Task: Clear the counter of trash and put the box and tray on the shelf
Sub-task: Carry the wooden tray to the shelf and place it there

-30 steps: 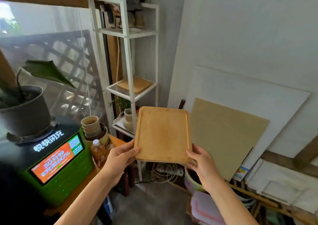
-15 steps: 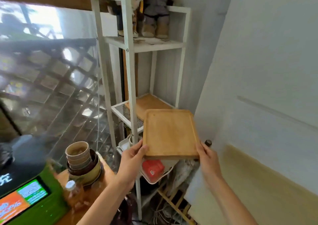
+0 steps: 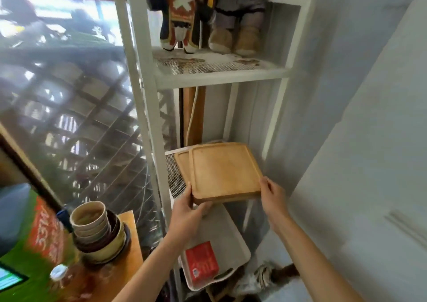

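a: where's the flat rectangular bamboo tray [image 3: 225, 171] with the rounded corners and grooved rim?

b: at the middle mesh level of the tall white metal shelf [image 3: 147, 107], lying on top of a second wooden board [image 3: 181, 166] of the same colour, which shows only as a strip along its left side. its near edge juts past the front of the shelf towards the person.

a: and the hands?

b: the left hand [image 3: 188, 210] clamps the tray's near left corner, thumb along the left edge and fingers curled beneath. the right hand [image 3: 273, 196] grips the near right corner, thumb on the rim, fingers wrapped under. the tray sits between them, just beyond both.

a: counts?

b: two hands, two boards at that level counting the tray. on the shelf's top level, two stuffed dolls [image 3: 182, 13], seen only from the waist down. on the level below the tray, one pale grey plastic tray [image 3: 221, 234] with one small red box [image 3: 202, 263] lying in it.

a: left of the shelf?

b: one stack of brownish paper cups [image 3: 91, 221] nested in a pile of bowls [image 3: 108, 244] on a wooden counter [image 3: 129, 253]. i can't count the cups exactly, too blurred. one bottle with a white cap [image 3: 57, 273] beside them, and one green machine with an orange screen [image 3: 39, 244] further left.
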